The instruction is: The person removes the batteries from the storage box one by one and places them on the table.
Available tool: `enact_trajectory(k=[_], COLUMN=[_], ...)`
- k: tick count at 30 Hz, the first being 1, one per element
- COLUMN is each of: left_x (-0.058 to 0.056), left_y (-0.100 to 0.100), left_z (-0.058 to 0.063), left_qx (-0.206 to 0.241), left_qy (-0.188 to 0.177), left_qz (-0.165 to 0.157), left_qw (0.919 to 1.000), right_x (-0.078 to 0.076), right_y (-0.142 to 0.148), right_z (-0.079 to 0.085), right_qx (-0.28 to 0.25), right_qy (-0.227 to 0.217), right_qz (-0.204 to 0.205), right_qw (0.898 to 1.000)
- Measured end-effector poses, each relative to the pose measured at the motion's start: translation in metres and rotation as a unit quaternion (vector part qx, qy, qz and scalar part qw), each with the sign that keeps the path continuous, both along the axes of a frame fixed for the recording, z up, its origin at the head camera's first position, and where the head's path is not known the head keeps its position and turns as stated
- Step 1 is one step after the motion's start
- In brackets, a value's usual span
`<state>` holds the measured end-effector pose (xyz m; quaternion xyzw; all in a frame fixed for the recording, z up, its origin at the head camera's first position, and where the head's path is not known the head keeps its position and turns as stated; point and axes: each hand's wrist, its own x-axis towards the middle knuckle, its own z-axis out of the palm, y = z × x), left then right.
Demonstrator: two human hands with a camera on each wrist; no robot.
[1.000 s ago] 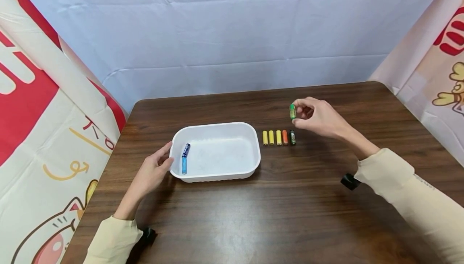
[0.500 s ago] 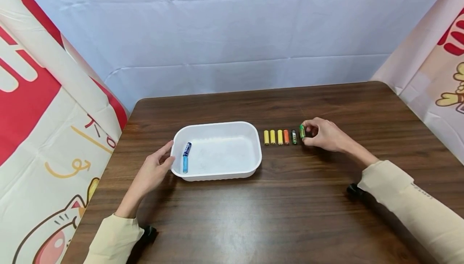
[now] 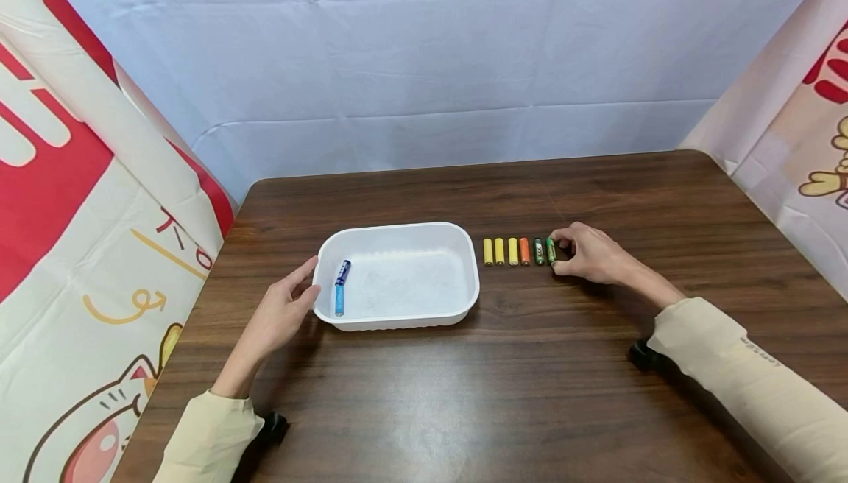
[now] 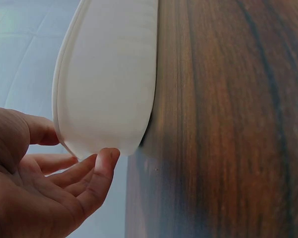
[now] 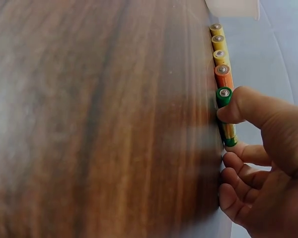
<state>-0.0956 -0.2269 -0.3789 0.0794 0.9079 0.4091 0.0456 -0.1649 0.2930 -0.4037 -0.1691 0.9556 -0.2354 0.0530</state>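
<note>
My left hand (image 3: pixel 281 311) holds the left end of a white plastic tray (image 3: pixel 404 321), with the thumb at its rim and fingers against the outer end wall in the left wrist view. Inside the tray lie a dark blue battery (image 3: pixel 342 272) and a light blue battery (image 3: pixel 340 301), end to end. On the right, my right hand (image 3: pixel 589 253) pinches a green battery (image 3: pixel 551 249) between thumb and finger, low at the table. Just left of it lies a dark green battery (image 3: pixel 539 251). In the right wrist view, the thumb partly covers the pinched battery (image 5: pixel 230 133).
Left of the dark green battery, an orange battery (image 3: pixel 525 251) and three yellow batteries (image 3: pixel 513 251) continue the row toward the tray. Everything stands on a dark wooden table (image 3: pixel 424 402). A pale cloth (image 3: pixel 437 63) hangs behind, with printed cloths at both sides.
My right hand has lowered the green battery from above the row to its right end, then shifted it left beside the dark green one. The left hand stays at the tray.
</note>
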Motion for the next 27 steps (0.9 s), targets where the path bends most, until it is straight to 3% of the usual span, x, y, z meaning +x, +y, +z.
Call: enact_trajectory(k=[12, 27], left_x=[0.0011, 0.0025], left_y=[0.0004, 0.0009], left_z=[0.0024, 0.0037], left_qx=[0.004, 0.003], left_qy=[-0.009, -0.012], left_qz=[-0.002, -0.001], left_qw=[0.9999, 0.9999], right_x=[0.0012, 0.0016], right_y=[-0.0011, 0.0012], right_z=[-0.0017, 0.0], right_qx=[-0.014, -0.027], right_qy=[-0.022, -0.02], right_qz=[-0.006, 0.006], right_qw=[1.0, 0.999])
